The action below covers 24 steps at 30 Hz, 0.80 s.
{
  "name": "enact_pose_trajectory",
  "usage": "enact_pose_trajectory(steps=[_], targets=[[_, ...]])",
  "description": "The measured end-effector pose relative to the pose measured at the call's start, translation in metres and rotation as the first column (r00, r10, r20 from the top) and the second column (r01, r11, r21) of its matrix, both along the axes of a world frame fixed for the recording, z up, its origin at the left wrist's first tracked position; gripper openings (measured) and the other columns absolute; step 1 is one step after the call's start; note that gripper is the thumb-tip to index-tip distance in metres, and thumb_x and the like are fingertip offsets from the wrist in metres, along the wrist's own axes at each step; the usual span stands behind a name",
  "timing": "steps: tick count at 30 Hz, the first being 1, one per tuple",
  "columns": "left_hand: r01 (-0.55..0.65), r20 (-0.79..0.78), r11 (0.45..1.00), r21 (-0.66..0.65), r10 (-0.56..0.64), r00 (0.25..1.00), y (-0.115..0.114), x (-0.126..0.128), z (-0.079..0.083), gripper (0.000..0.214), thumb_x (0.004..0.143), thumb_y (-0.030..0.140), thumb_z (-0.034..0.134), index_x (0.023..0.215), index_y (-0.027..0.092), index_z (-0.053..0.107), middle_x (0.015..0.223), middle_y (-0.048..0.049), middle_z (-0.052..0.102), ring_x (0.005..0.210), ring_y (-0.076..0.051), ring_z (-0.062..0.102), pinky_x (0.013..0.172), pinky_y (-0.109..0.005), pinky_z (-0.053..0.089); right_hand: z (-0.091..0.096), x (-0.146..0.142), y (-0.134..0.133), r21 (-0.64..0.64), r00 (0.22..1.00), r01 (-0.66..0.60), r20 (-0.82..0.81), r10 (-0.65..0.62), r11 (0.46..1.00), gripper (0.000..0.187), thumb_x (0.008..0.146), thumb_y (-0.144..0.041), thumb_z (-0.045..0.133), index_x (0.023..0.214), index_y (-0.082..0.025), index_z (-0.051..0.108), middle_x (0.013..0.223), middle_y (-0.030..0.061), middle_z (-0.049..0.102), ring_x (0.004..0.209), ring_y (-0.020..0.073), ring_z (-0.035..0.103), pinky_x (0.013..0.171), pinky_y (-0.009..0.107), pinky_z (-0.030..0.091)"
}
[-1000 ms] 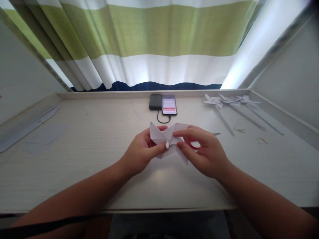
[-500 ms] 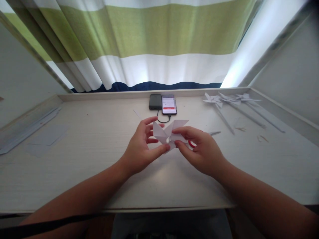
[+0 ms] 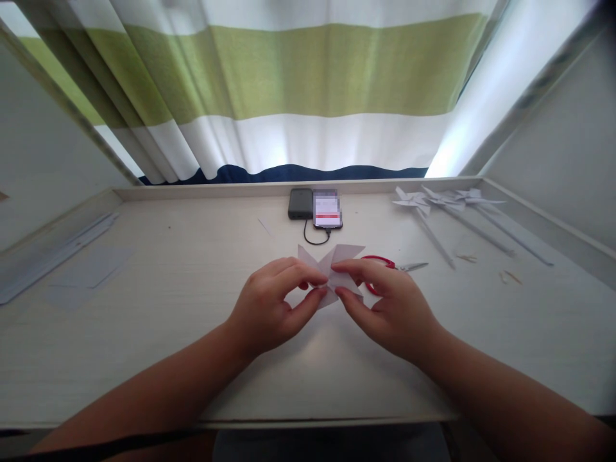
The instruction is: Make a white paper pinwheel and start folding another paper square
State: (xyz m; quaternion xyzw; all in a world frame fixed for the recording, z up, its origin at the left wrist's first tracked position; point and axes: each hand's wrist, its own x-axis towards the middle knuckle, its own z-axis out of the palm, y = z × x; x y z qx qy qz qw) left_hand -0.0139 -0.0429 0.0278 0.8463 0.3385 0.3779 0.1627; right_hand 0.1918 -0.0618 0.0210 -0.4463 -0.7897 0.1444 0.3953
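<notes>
Count, head view: one white paper pinwheel (image 3: 342, 255) in hand; three finished pinwheels on sticks (image 3: 436, 206) far right; one pair of red-handled scissors (image 3: 385, 262); one phone (image 3: 328, 209); one power bank (image 3: 300, 203), cabled to the phone. Paper sheets (image 3: 94, 265) at left, number unclear.

The held pinwheel sits above the table (image 3: 192, 314), centre, just in front of the scissors. Pointed blades fan up and outward from a hub. Left hand (image 3: 269, 309) and right hand (image 3: 391, 309) both pinch the hub, thumb against forefinger, fingertips nearly meeting.
</notes>
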Motion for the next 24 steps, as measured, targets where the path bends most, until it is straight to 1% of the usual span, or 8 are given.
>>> enact_pose_trajectory(steps=[5, 9, 12, 17, 20, 24], targets=[[-0.040, 0.049, 0.999, -0.031, 0.041, 0.998, -0.0022, -0.0009, 0.0029, 0.011, 0.081, 0.016, 0.062, 0.092, 0.018, 0.065, 0.084, -0.0036, 0.068, 0.073, -0.015, 0.060, 0.066, -0.028, 0.046, -0.0013, 0.0004, -0.0019, 0.010, 1.000, 0.002, -0.002, -0.002, 1.000, 0.034, 0.081, -0.020, 0.063, 0.115, -0.021, 0.060, 0.084, 0.0013, 0.068, 0.070, 0.0152, 0.063, 0.061, 0.027, 0.049], [-0.102, 0.066, 0.993, -0.055, 0.106, 0.992, -0.0029, -0.0011, 0.0032, 0.010, 0.080, 0.017, 0.061, 0.089, 0.019, 0.064, 0.078, -0.0021, 0.066, 0.067, -0.015, 0.056, 0.060, -0.027, 0.043, -0.0015, 0.0012, -0.0024, 0.037, 1.000, 0.023, -0.012, -0.023, 0.999, 0.034, 0.080, -0.020, 0.063, 0.113, -0.020, 0.060, 0.083, 0.0023, 0.068, 0.071, 0.0165, 0.064, 0.061, 0.028, 0.050], [-0.125, 0.069, 0.990, -0.065, 0.130, 0.989, -0.0030, -0.0010, 0.0030, 0.009, 0.079, 0.017, 0.061, 0.087, 0.019, 0.064, 0.077, -0.0016, 0.065, 0.067, -0.015, 0.055, 0.060, -0.027, 0.043, -0.0005, 0.0016, -0.0026, 0.056, 0.999, 0.035, -0.008, -0.034, 0.998, 0.033, 0.079, -0.020, 0.063, 0.112, -0.020, 0.061, 0.084, 0.0033, 0.069, 0.070, 0.0177, 0.065, 0.063, 0.029, 0.051], [-0.114, 0.070, 0.991, -0.071, 0.119, 0.990, -0.0029, -0.0003, 0.0028, 0.010, 0.079, 0.015, 0.061, 0.086, 0.020, 0.063, 0.078, -0.0009, 0.066, 0.068, -0.015, 0.055, 0.061, -0.027, 0.043, 0.0009, 0.0013, -0.0029, 0.087, 0.998, 0.056, 0.004, -0.057, 0.995, 0.032, 0.079, -0.019, 0.062, 0.112, -0.020, 0.061, 0.084, 0.0039, 0.069, 0.070, 0.0182, 0.066, 0.062, 0.030, 0.051], [-0.101, 0.078, 0.992, -0.070, 0.106, 0.991, -0.0025, 0.0007, 0.0029, 0.010, 0.079, 0.014, 0.061, 0.087, 0.020, 0.064, 0.078, -0.0007, 0.066, 0.068, -0.014, 0.056, 0.062, -0.027, 0.043, 0.0012, 0.0008, -0.0029, 0.099, 0.999, 0.046, 0.015, -0.048, 0.994, 0.032, 0.080, -0.019, 0.063, 0.111, -0.019, 0.061, 0.082, 0.0029, 0.068, 0.068, 0.0169, 0.065, 0.060, 0.028, 0.050], [-0.080, 0.077, 0.993, -0.085, 0.087, 0.993, -0.0023, 0.0011, 0.0034, 0.010, 0.080, 0.014, 0.062, 0.088, 0.019, 0.065, 0.080, -0.0014, 0.067, 0.069, -0.015, 0.057, 0.062, -0.027, 0.044, 0.0005, 0.0008, -0.0032, 0.091, 0.999, 0.029, 0.023, -0.031, 0.995, 0.032, 0.081, -0.020, 0.063, 0.113, -0.018, 0.060, 0.083, 0.0026, 0.068, 0.070, 0.0162, 0.065, 0.062, 0.028, 0.050]])
